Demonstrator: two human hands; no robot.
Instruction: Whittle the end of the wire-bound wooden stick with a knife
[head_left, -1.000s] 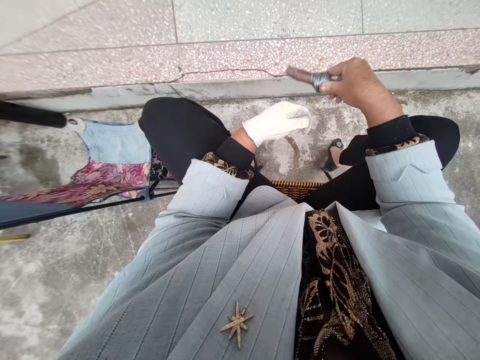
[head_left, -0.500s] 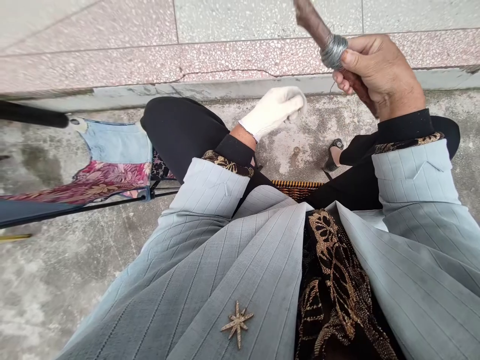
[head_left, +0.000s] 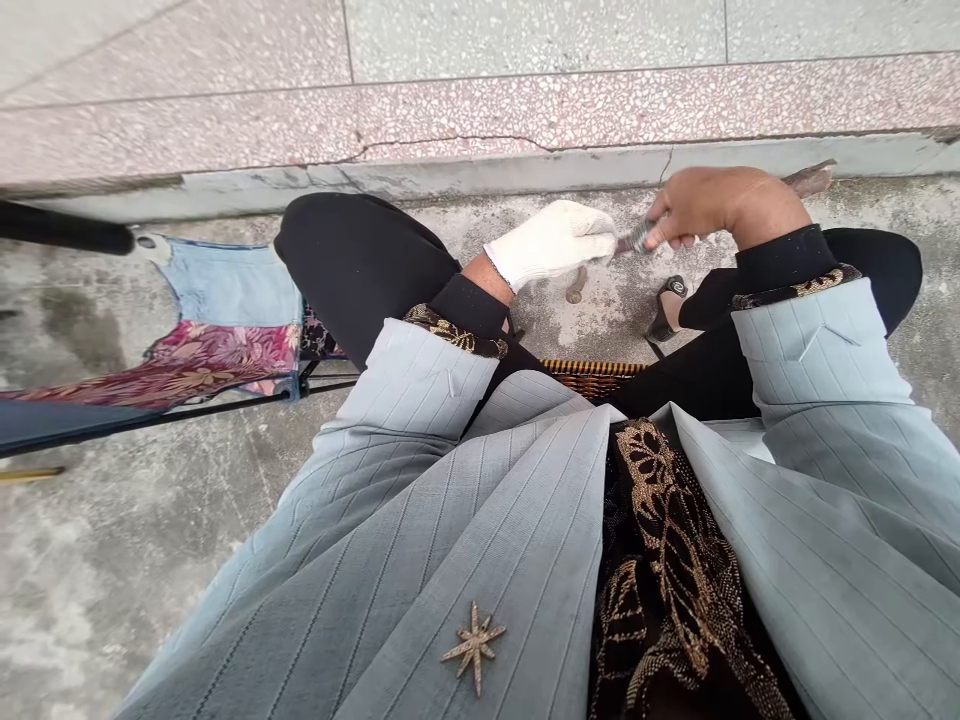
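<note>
My right hand [head_left: 712,205], bare, is closed round a brown wooden stick [head_left: 808,180] wound with a coil of thin grey wire [head_left: 640,236]. The stick lies almost level, its far end jutting out to the right past my wrist. My left hand [head_left: 555,243] wears a white glove and is curled shut just left of the coil, its fingertips close to the wire end; what it pinches is hidden. Both hands hover over the concrete between my black-trousered knees. A small brown piece [head_left: 576,285] lies on the ground under them.
A raised terrazzo step [head_left: 450,110] with a crack runs along the far side. At left lies a patchwork cloth [head_left: 225,330] on thin black rods, with a black bar [head_left: 67,230] above it. A woven seat edge [head_left: 592,375] shows between my legs, and a sandal [head_left: 667,305] at right.
My right hand swung the wire-wound stick up and away, then brought it down and leftward until the coil sits beside my gloved left hand, which barely moved.
</note>
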